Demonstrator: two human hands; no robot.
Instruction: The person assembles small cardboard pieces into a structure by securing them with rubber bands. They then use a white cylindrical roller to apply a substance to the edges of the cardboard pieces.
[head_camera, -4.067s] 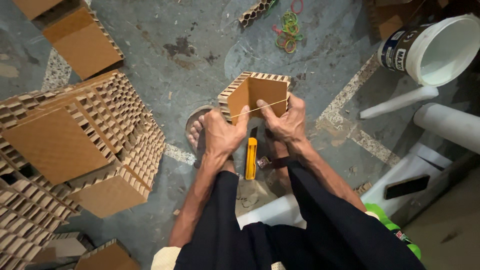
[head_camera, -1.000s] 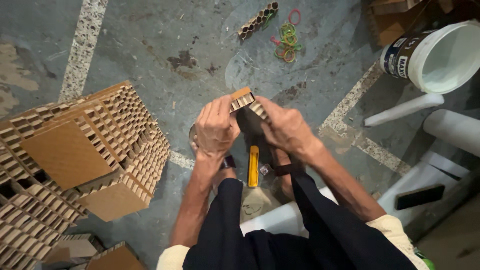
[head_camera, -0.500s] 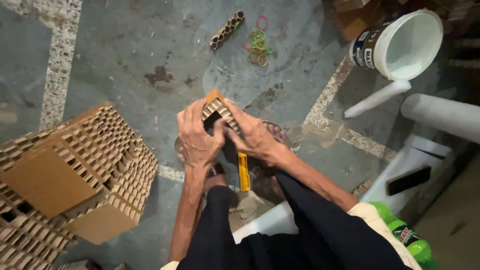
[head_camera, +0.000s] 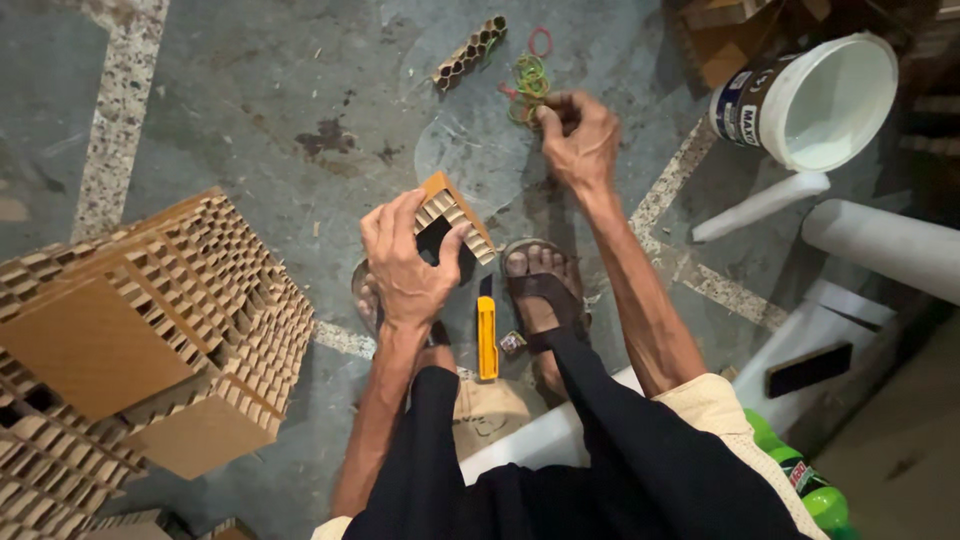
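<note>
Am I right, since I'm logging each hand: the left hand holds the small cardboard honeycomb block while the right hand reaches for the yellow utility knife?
Not quite. The head view shows the right hand at the rubber bands; the yellow utility knife lies untouched. The left hand does hold the block.

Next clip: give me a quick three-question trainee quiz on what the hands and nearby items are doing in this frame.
1. True or false: the left hand grips a folded piece of corrugated cardboard.
2. What is the right hand reaching into? A) white bucket B) pile of rubber bands C) stacked cardboard blocks
3. Which tool lies on the floor between the feet?

Key:
1. True.
2. B; the fingers are at the coloured bands on the floor.
3. A yellow utility knife, beside the sandalled foot.
</note>
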